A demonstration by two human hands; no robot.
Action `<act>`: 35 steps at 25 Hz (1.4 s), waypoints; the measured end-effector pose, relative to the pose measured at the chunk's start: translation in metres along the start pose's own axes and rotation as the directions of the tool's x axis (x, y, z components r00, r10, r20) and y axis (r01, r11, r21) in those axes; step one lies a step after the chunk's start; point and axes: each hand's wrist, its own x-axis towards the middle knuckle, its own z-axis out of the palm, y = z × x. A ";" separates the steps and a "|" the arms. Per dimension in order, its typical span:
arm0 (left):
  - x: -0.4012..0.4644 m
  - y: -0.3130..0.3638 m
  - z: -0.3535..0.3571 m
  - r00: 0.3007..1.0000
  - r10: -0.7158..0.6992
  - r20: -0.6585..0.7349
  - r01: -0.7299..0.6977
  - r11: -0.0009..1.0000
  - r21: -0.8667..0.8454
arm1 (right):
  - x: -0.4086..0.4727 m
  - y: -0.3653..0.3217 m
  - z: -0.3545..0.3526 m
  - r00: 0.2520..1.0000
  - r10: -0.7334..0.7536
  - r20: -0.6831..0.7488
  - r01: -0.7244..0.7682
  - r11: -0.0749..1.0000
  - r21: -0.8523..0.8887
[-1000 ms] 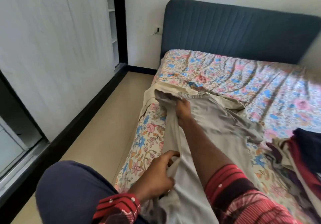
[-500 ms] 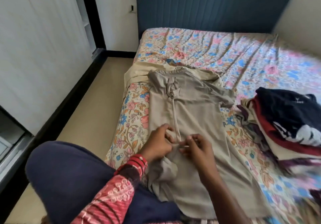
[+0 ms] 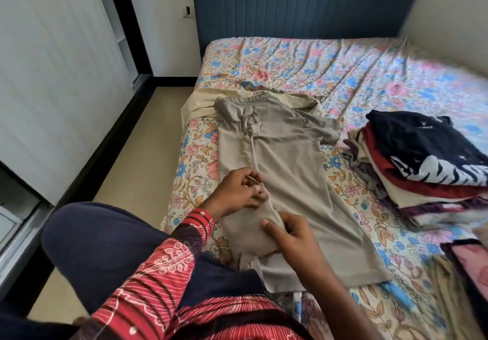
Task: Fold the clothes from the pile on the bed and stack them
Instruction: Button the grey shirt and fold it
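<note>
Khaki t-shirt (image 3: pixel 290 170) is laid neck-away on the bed (image 3: pixel 343 70), at 12 o'clock from the person, partly over a cream garment (image 3: pixel 200 99) at its far end. Its left side is now seen doubled inward along a long crease; a second ago that side was being held up between two spread hands, the right one far up near the collar. Both hands have since been brought together at the near end of the fold.

Left hand (image 3: pixel 237 189): fingers curled, crease pinched near the hem end. Right hand (image 3: pixel 293 234): thumb and fingers closed on the bunched fold of cloth at 6 o'clock; grip judged firm, though the underside is hidden.

Pile of clothes (image 3: pixel 422 160) is noted at 2 o'clock, well apart from the shirt, dark printed item on top.

Judgement: first lengthwise fold is placed; lower part is bunched and needs smoothing. Right sleeve (image 3: pixel 327 131) at 1 o'clock is not yet folded in. Task is judged early.
</note>
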 end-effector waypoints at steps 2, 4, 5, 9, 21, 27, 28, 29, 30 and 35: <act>0.000 -0.007 -0.002 0.992 0.039 0.120 -0.068 0.967 0.245 | -0.012 0.005 -0.012 0.989 0.142 -0.043 -0.140 0.989 0.051; -0.002 -0.015 0.002 0.967 -0.032 0.254 -0.121 0.818 0.562 | -0.021 0.017 -0.022 0.947 0.322 0.013 -0.321 0.945 -0.059; -0.002 -0.018 0.006 0.949 -0.086 0.303 -0.152 0.717 0.680 | -0.025 0.023 -0.028 0.921 0.387 0.049 -0.374 0.912 -0.170; 0.004 -0.026 0.017 0.931 -0.120 0.345 -0.222 0.564 0.796 | -0.011 0.024 -0.052 0.961 0.269 -0.058 -0.248 0.758 -0.603; 0.113 0.035 0.098 0.959 0.212 0.189 -0.276 0.851 0.446 | 0.239 0.003 -0.157 0.891 0.065 -0.450 -0.257 0.888 -0.381; 0.133 0.035 0.128 0.889 0.133 0.438 -0.395 0.708 0.586 | 0.324 0.011 -0.177 0.809 0.248 -0.532 -0.511 0.744 -0.431; 0.136 0.033 0.127 0.880 0.133 0.455 -0.427 0.639 0.640 | 0.332 0.016 -0.181 0.797 0.262 -0.544 -0.542 0.707 -0.454; 0.138 0.033 0.127 0.875 0.141 0.463 -0.451 0.585 0.675 | 0.336 0.016 -0.184 0.800 0.267 -0.538 -0.552 0.679 -0.484; 0.140 0.033 0.125 0.873 0.165 0.460 -0.467 0.554 0.689 | 0.342 0.021 -0.188 0.803 0.273 -0.530 -0.552 0.678 -0.485; 0.147 0.022 0.118 0.878 0.272 0.394 -0.469 0.661 0.586 | 0.349 0.027 -0.184 0.745 0.208 -0.634 -0.473 0.835 -0.282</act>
